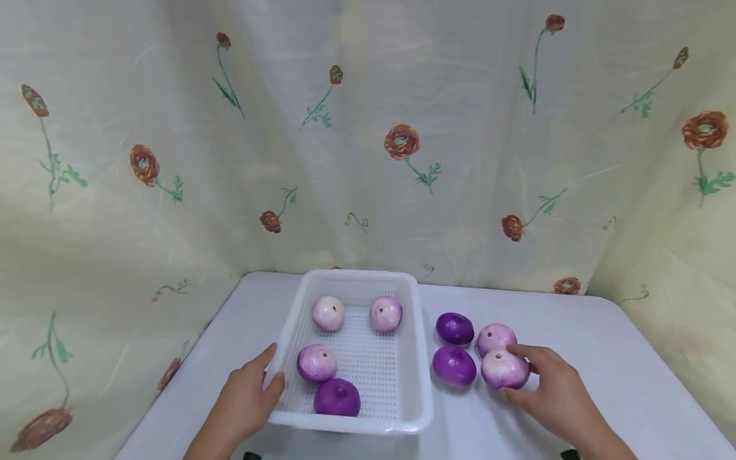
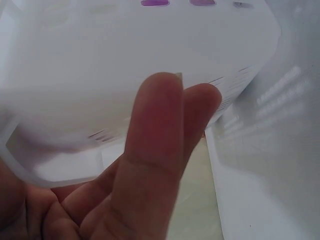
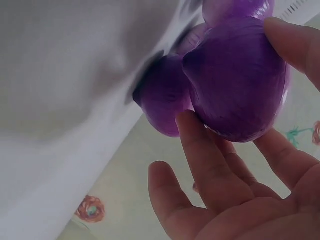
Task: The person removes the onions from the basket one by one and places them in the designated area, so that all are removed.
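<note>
My right hand (image 1: pixel 552 383) holds a pale pink-purple onion (image 1: pixel 505 368), thumb on the near side and fingers on the far side. In the right wrist view the held onion (image 3: pixel 237 80) shows its dark purple side. Just behind it sits another pale onion (image 1: pixel 496 338). To their left are two dark purple onions, one farther back (image 1: pixel 455 328) and one nearer (image 1: pixel 454 366). My left hand (image 1: pixel 246 397) is at the left side of a white plastic basket (image 1: pixel 422 383), fingers extended along the outer wall (image 2: pixel 90 65). Contact there is unclear.
Several onions lie in the basket: a whitish one (image 1: pixel 328 314) and a pinkish one (image 1: pixel 386 314) at the back, a pink-purple one (image 1: pixel 317 363) and a dark purple one (image 1: pixel 337 397) at the front left. Flowered cloth (image 1: pixel 460 160) hangs around the white table (image 1: pixel 598 345).
</note>
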